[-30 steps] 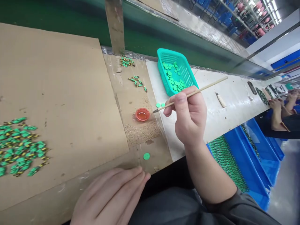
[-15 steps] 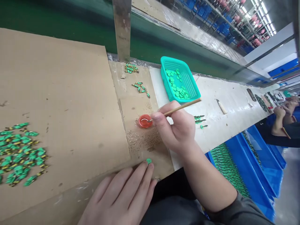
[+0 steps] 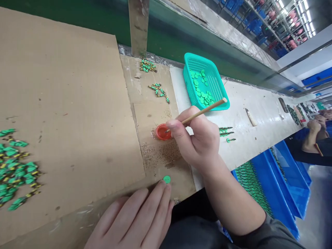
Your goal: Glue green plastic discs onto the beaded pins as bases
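Observation:
My right hand (image 3: 198, 141) pinches a thin wooden paintbrush (image 3: 204, 111), and the brush tip dips into a small red cup (image 3: 162, 132) on the cardboard. My left hand (image 3: 135, 221) lies flat at the near table edge, fingers together and stretched out. Its fingertips touch a round green disc (image 3: 166, 179). A teal basket (image 3: 206, 81) with several green discs stands behind the right hand.
A heap of green and yellow painted pieces (image 3: 15, 169) lies at the far left on the cardboard sheet (image 3: 64, 103). Smaller clusters (image 3: 158, 90) lie near a metal post (image 3: 138, 24). Blue bins (image 3: 275, 186) stand right of the table. Another person's hands (image 3: 315, 129) work at far right.
My right hand moved left and lowered the brush tip into the red cup. My left hand slid forward until its fingertips reached the green disc.

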